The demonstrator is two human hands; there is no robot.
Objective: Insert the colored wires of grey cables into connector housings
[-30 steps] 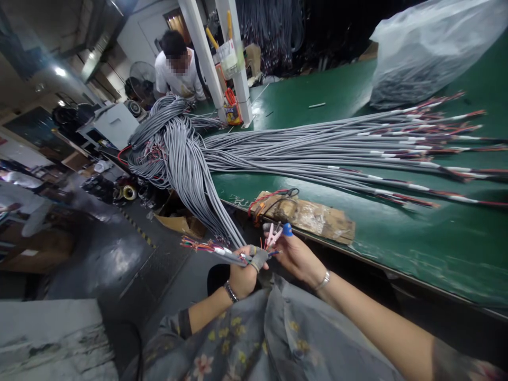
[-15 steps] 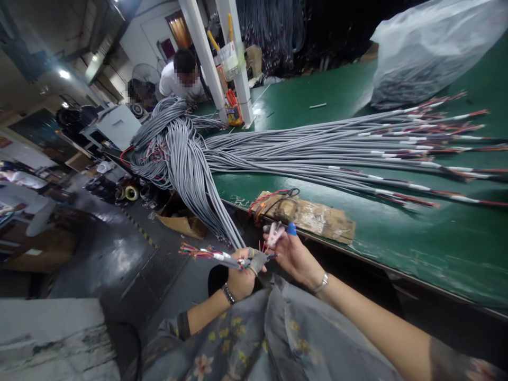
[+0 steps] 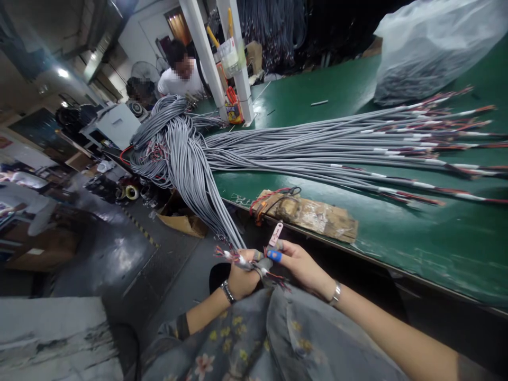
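My left hand (image 3: 243, 276), with grey finger covers, is closed around the ends of several grey cables. Stripped, multicoloured wires (image 3: 227, 255) with white sleeves stick out to its left, and darker wires (image 3: 278, 277) hang out on its right. My right hand (image 3: 307, 267) meets the left at the cable ends, its thumb under a blue finger cover. Its fingers pinch a small pale pink tool with a flat handle (image 3: 275, 234) pointing up; the tool's working end is hidden. From the left hand, grey cables (image 3: 198, 185) run up to a big heap on the bench.
Long grey cables (image 3: 278, 143) lie across the green bench (image 3: 413, 254), their stripped ends to the right. A cardboard-wrapped block (image 3: 325, 219) sits at the near edge. A plastic bag (image 3: 432, 58), a white post (image 3: 238, 69) and a co-worker (image 3: 180, 74) are farther back.
My right hand has moved in against the left, its thumb now turned down, and the pink tool stands more upright. The wire ends in my left hand have shifted right.
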